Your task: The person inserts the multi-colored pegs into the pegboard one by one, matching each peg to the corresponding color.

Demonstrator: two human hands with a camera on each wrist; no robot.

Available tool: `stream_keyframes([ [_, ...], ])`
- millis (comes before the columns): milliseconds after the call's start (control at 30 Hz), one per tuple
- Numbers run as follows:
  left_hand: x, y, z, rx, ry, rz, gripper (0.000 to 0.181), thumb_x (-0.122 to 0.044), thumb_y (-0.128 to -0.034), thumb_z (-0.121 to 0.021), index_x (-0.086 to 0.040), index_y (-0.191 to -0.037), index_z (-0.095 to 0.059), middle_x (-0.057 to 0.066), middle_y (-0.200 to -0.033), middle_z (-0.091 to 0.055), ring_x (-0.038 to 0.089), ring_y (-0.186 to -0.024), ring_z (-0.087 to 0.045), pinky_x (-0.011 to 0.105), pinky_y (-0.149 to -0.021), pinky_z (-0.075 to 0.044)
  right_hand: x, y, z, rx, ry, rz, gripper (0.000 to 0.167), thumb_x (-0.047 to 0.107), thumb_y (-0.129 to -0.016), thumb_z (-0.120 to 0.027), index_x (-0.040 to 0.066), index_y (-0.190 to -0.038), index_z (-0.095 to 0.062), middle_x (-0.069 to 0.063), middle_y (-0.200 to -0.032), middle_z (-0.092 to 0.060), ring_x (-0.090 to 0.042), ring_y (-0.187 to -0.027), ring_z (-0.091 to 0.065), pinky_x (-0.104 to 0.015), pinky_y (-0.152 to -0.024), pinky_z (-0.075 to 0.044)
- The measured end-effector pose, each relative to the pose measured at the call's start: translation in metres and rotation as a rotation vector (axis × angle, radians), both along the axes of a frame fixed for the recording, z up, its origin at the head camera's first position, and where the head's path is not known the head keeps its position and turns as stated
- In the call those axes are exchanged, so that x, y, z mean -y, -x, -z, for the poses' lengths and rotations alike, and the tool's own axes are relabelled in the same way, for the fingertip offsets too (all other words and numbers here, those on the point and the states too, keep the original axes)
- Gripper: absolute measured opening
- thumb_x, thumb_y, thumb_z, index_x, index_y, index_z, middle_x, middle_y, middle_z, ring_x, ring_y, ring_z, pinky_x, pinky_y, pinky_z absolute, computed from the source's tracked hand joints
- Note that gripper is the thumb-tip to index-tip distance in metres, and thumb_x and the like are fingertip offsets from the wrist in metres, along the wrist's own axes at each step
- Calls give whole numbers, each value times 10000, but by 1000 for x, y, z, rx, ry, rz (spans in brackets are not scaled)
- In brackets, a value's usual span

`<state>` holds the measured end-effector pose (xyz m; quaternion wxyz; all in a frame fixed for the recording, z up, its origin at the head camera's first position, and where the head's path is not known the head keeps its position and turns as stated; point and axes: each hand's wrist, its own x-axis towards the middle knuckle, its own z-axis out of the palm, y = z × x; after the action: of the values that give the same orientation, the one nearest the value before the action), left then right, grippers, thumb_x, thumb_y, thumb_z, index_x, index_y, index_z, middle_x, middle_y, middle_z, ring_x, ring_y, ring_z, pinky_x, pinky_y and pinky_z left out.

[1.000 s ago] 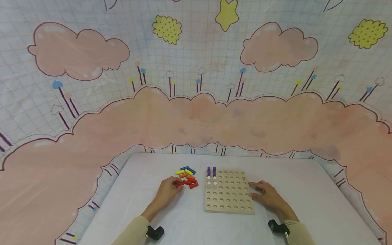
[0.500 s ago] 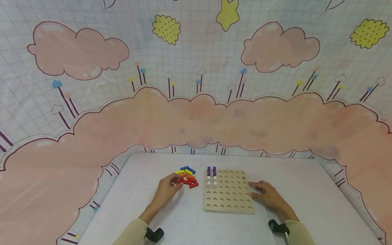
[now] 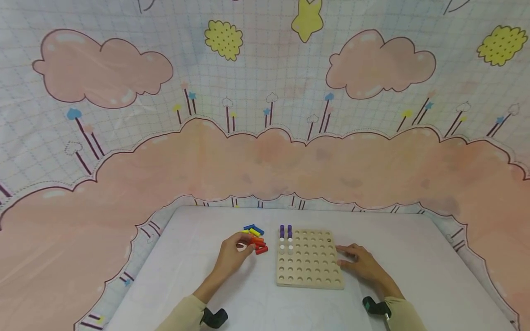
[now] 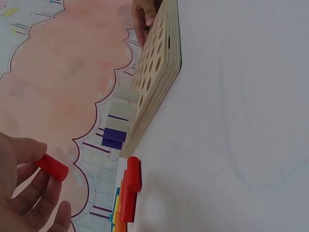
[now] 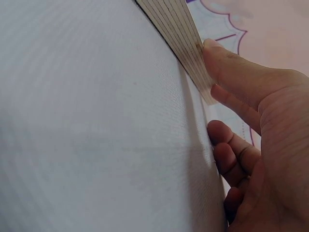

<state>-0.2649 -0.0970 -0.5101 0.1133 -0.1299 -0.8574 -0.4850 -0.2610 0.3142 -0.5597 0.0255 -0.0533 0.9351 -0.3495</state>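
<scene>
Nearest me, on the white counter (image 3: 290,312), the left hand (image 3: 232,253) reached in from the left of the pegboard (image 3: 310,285) and pinched a red peg (image 4: 55,168) between thumb and fingers. That peg was off to the board's left, apart from its holes; in the left wrist view its length slanted down and away from the thumb, one end poking out free. The right hand (image 3: 364,264) was at the opposite edge, grasping nothing, its thumb against the board's side and its other fingers bent, so the left was the nearer to the filled columns. Just beyond the left fingertips lay loose red pegs (image 3: 262,250), between that hand and the board. White pegs (image 3: 290,249) stood in the two leftmost columns, with bare holes on their near side and purple pegs (image 3: 290,234) behind. Farther off lay yellow pegs (image 3: 255,233) and blue pegs (image 3: 258,231). Compared with half a second earlier, the left hand had shifted toward the board, covering more of the pile; the right hand and the board looked unmoved.
</scene>
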Motion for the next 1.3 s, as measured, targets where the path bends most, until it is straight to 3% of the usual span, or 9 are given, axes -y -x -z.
stream_keyframes([
  [133, -8, -2, -2, 49, -5, 27, 189, -168, -893, -717, -113, -1071, -687, 0, -1024, -704, 140, -916, -626, 187, -805, -525, 0, 0, 0, -10, -10, -4, 512, 457, -840, -726, 226, -1291, -652, 9, -1119, -613, -222, -1108, -517, -526, -969, -405],
  [367, -19, -3, -1, 45, 11, 88, 176, -167, -886, -725, -106, -1043, -674, 7, -994, -707, 146, -914, -651, 192, -816, -541, 0, -1, 2, -39, -22, -24, 520, 448, -843, -726, 205, -1296, -650, 16, -1085, -602, -176, -1012, -490, -364, -857, -384],
  [700, -36, -4, 6, 50, -8, 150, 181, -158, -877, -734, -102, -1037, -670, 10, -972, -698, 125, -895, -662, 199, -809, -555, 1, -1, 3, -32, -20, -10, 512, 441, -843, -728, 217, -1296, -649, 16, -1099, -606, -190, -1059, -513, -424, -912, -408],
  [900, -48, -1, 12, 41, -6, 171, 166, -153, -880, -729, -100, -1029, -680, 12, -963, -709, 139, -904, -668, 262, -823, -568, 3, -1, 1, -28, -17, -9, 522, 441, -839, -732, 213, -1300, -646, 16, -1084, -603, -185, -1031, -506, -419, -909, -402],
  [1100, -58, 1, 20, 95, -14, 175, 178, -176, -885, -727, -120, -1049, -689, -9, -982, -709, 128, -919, -656, 272, -843, -562, 3, -1, -1, -20, -14, -8, 533, 450, -841, -726, 205, -1307, -641, 16, -1081, -597, -180, -1027, -495, -415, -910, -399],
  [1300, -66, 4, 28, 139, -42, 194, 170, -171, -880, -731, -138, -1044, -696, -27, -983, -709, 105, -915, -655, 203, -835, -546, 2, 0, -1, -30, -20, -18, 518, 436, -849, -722, 200, -1304, -643, 21, -1085, -602, -179, -1039, -497, -442, -919, -388],
])
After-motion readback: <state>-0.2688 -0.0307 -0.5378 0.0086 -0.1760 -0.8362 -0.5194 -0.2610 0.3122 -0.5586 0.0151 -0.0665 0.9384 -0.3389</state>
